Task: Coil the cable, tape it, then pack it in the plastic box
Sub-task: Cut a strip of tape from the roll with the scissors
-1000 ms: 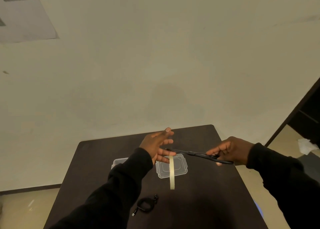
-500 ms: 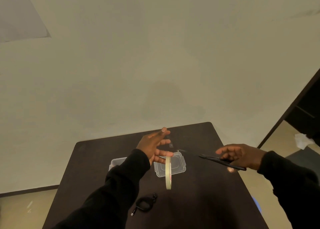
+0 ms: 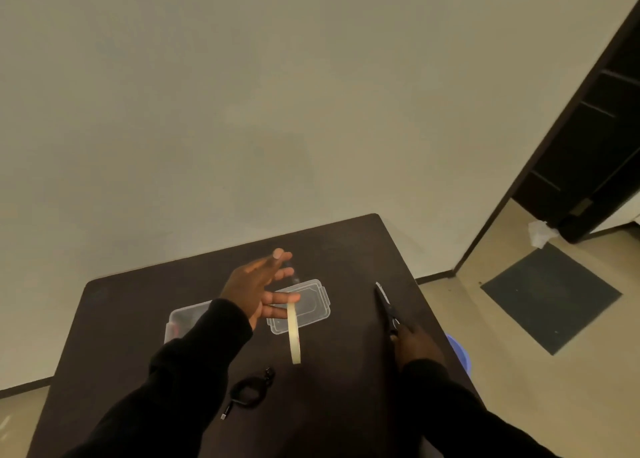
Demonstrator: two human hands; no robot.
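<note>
We're holding our left hand (image 3: 256, 286) spread, tape roll (image 3: 294, 333) hanging off its fingers; right hand (image 3: 414, 345) is seemingly gripping scissors (image 3: 386, 305) on the bench (image 3: 138, 319). Coiled cable (image 3: 249, 390) is lying near us.

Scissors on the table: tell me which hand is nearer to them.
Right. The right hand rests at the scissors' handles; the left hand, tape roll hanging from it, is raised well left.

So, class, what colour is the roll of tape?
Pale cream roll of tape, seen in the head view.
</note>
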